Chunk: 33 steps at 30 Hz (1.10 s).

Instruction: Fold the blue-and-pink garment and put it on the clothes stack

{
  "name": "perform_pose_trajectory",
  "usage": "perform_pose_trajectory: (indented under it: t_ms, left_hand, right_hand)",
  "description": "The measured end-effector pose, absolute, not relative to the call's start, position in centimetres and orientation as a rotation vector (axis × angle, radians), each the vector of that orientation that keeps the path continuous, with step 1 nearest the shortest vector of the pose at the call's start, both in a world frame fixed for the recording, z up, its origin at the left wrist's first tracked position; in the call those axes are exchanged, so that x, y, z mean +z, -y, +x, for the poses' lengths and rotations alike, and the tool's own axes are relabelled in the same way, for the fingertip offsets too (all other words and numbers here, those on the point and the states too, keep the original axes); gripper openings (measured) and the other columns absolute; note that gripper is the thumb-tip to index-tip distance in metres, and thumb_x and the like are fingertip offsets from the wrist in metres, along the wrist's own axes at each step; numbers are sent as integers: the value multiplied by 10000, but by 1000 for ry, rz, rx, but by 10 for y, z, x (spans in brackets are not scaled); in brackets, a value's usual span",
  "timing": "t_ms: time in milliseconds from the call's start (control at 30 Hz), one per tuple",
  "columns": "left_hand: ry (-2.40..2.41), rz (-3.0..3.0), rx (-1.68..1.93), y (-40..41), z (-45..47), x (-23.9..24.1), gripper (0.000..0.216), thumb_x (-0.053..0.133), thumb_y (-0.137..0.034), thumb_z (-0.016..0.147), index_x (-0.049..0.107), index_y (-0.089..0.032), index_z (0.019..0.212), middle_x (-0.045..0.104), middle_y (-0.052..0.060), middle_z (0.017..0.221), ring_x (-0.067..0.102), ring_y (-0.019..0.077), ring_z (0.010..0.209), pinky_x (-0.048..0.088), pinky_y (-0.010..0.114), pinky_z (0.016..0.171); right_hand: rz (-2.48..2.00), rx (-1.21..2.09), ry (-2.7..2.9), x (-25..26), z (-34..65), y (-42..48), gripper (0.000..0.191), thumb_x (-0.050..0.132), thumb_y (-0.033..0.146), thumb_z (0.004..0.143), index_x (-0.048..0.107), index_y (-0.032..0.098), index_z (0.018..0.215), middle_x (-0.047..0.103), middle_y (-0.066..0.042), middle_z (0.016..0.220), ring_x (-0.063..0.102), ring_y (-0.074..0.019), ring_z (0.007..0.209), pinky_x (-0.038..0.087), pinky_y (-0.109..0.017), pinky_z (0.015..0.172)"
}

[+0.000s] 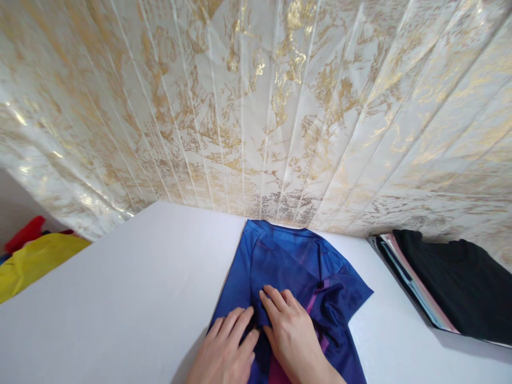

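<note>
One blue shirt (288, 261) in front of me, on the white table (120, 298), approx centre-right of the top and close to my edge. Two hands on it, both mine. My left hand (226, 349) lies palm down on the shirt's left edge near the bottom, fingers (236, 320) straight and close together, pointing up and a bit right; it grips nothing, just presses flat. My right hand (290, 330) is just beside it, touching or nearly so, palm down w/ fingers (272, 298) pointing up-left onto a fold of cloth. Can't tell if those fingertips pinch the fold or only press it; the hand looks flat, not closed.

Shirt's long axis runs away from me toward the wall (256, 106): collar end at the far side, nearly touching the wall's base, hem end under my wrists and out of frame. Left side is folded in, giving a straight edge that slants from far-right to near-left. One sleeve (352, 290) sticks out to the right, point aimed at the pile there. Some magenta striping (316, 298) shows by my right hand.

One stack of folded clothes (416, 288) at the right, well apart from the shirt; a black garment (452, 277) is on top, w/ several pale layers below, edges too thin to count. At far left, off the table, one yellow cloth (36, 261) and one red piece (24, 234) behind it.
</note>
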<state>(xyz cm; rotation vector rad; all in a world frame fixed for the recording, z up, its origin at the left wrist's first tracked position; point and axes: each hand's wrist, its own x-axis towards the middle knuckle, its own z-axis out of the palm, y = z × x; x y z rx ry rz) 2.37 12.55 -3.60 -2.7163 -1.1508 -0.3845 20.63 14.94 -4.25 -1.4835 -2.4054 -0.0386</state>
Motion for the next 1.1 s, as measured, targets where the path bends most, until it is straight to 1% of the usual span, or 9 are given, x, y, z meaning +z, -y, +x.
perform_pose_trajectory:
  t_ms: [133, 300, 433, 600, 733, 833, 900, 1000, 1100]
  left_hand:
    - [1142, -2699, -451, -127, 23, -41, 237, 509, -191, 852, 625, -238, 1053, 615, 62, 1255, 616, 245, 1042, 515, 345, 829]
    - [1114, -2706, -496, -123, 17, -44, 305, 509, -137, 818, 587, -217, 1102, 610, 72, 1265, 614, 239, 1081, 531, 340, 859]
    - [1317, -2694, -612, -121, 15, -42, 246, 486, -153, 844, 567, -190, 1073, 620, 88, 1235, 617, 206, 1085, 533, 298, 875]
    - [1156, -2731, -524, -123, 15, -39, 510, 517, -253, 886, 412, -173, 1379, 497, 65, 1409, 546, 202, 1183, 486, 287, 938]
    - [1057, -2728, -445, -123, 12, -45, 510, 556, -328, 890, 456, -174, 1366, 541, 48, 1370, 567, 204, 1140, 477, 273, 921]
    - [1060, -2685, -457, -123, 11, -49, 491, 552, -386, 899, 494, -170, 1337, 553, 77, 1354, 562, 219, 1142, 467, 283, 919]
    - [1007, -2655, -491, -123, 13, -51, 469, 502, -431, 927, 512, -177, 1320, 548, 86, 1356, 540, 224, 1168, 452, 285, 923]
    - [827, -2570, -492, -123, 21, -52, 350, 395, -317, 986, 562, -184, 1263, 574, 49, 1329, 500, 193, 1207, 412, 272, 941]
    - [685, -2506, -480, -123, 28, -55, 344, 337, -194, 989, 595, -192, 1217, 624, 0, 1264, 508, 161, 1185, 396, 267, 934]
  right_hand:
    - [-1452, -10, 2372, -42, 207, -142, 489, 624, 166, 764, 602, 147, 1253, 607, -92, 1296, 615, -296, 1007, 563, -412, 858]
    - [-1342, -1, 2325, -52, 214, -129, 365, 555, 242, 856, 643, 157, 1199, 621, -104, 1275, 631, -274, 1063, 568, -366, 874]
    - [-1268, -40, 2332, -62, 219, -123, 410, 588, 366, 848, 646, 162, 1199, 614, -132, 1272, 615, -305, 1118, 578, -372, 857]
    - [-1272, -11, 2384, -65, 219, -121, 471, 641, 422, 810, 625, 226, 1238, 574, -152, 1309, 591, -348, 1142, 581, -421, 831]
    - [-1277, 126, 2408, -55, 223, -121, 428, 649, 360, 810, 633, 271, 1228, 562, -142, 1326, 571, -332, 1171, 564, -410, 867]
    - [-1310, 233, 2405, -41, 230, -124, 334, 566, 230, 855, 667, 269, 1170, 554, -119, 1344, 555, -277, 1201, 521, -387, 944]
    - [-1343, 259, 2399, -32, 234, -129, 367, 482, 157, 875, 652, 236, 1190, 530, -114, 1370, 521, -263, 1239, 504, -402, 968]
    - [-1402, 288, 2395, -22, 234, -144, 445, 396, 105, 890, 585, 215, 1276, 485, -100, 1412, 422, -257, 1322, 468, -454, 999]
    - [-1423, 356, 2448, -20, 225, -166, 476, 411, 128, 896, 499, 202, 1358, 396, -95, 1475, 318, -251, 1382, 406, -489, 1046]
